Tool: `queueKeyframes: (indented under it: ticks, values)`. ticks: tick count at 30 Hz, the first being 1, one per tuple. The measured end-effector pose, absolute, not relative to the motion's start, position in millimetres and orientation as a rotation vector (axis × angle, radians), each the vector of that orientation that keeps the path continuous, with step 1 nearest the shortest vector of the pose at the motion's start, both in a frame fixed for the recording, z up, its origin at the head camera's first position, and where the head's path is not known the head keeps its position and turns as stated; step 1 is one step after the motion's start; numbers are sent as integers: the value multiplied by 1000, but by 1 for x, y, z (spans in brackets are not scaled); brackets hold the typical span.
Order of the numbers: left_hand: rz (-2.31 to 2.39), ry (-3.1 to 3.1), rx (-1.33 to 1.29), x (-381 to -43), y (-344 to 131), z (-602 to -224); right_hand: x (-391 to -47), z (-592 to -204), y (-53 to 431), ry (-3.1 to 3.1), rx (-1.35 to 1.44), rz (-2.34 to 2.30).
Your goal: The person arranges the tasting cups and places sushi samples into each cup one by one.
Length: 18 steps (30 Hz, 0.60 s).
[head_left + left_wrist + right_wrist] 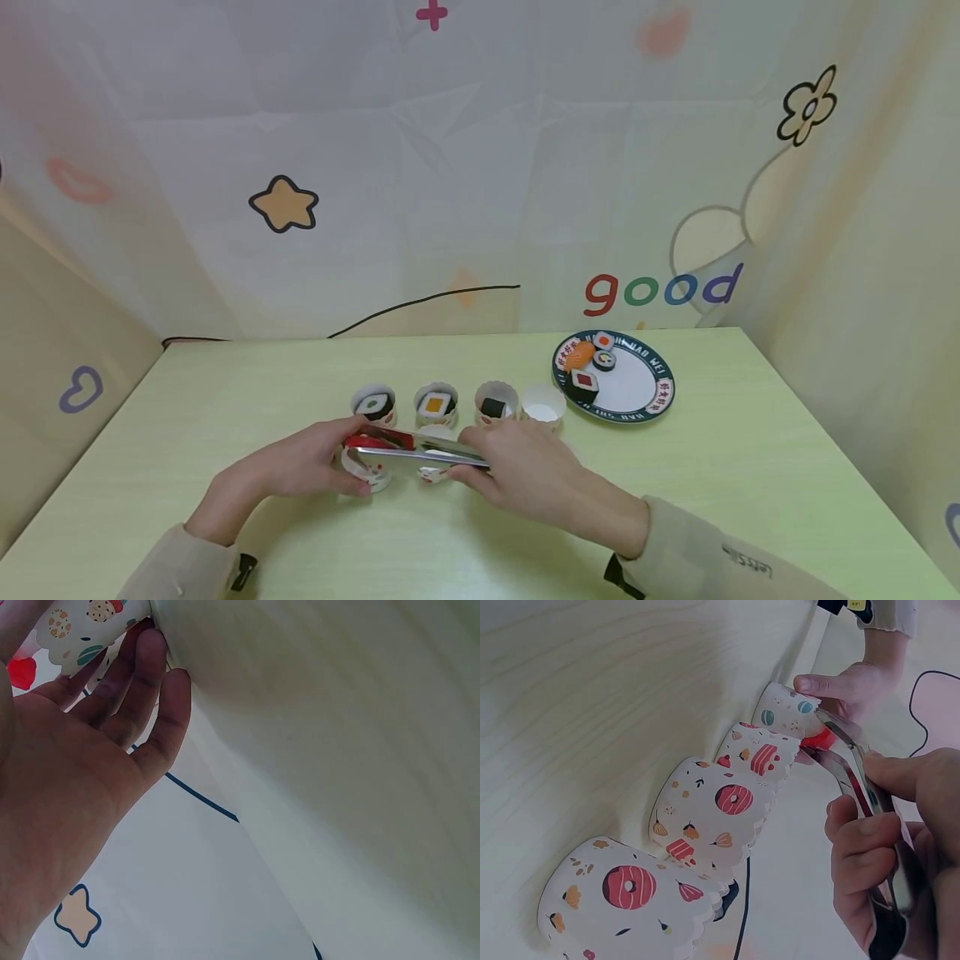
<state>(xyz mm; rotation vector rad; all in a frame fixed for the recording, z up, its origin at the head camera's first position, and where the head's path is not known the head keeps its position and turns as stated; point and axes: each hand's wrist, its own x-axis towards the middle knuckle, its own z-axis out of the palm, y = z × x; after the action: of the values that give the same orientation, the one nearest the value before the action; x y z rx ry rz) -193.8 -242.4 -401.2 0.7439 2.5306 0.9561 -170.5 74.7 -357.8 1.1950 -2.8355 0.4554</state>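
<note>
Tongs lie in the right hand, whose thumb and fingers are closed around the metal arms, seen clearly from the right wrist. Their tips point toward the left hand and stand apart, one on either side of a red piece. Whether the tips squeeze that piece or merely flank it, I cannot tell. It sits at the mouth of the near-left cup, partly hidden by the metal. The left hand grips this cup from the side, thumb on the near wall, fingers around the far one.

Just beside it, under the tongs, is another printed cup, partly covered by the right hand. Behind them runs a row of four. The leftmost cup holds a roll with a green dot; the second cup a piece with a yellow square; the third cup a black-and-white piece. The fourth cup shows white inside.

Near that last one, a dark-rimmed plate bears an orange piece, two small rolls and a black piece with a red square. Everything stands on a pale green table, before a printed cloth.
</note>
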Motion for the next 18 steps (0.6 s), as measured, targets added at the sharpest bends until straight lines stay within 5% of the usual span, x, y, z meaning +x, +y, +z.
queueKeyframes:
  ticks: [18]
  values:
    - [1079,2431,705,-192,-242,-403,-169,-359,78,-2830,1207,526]
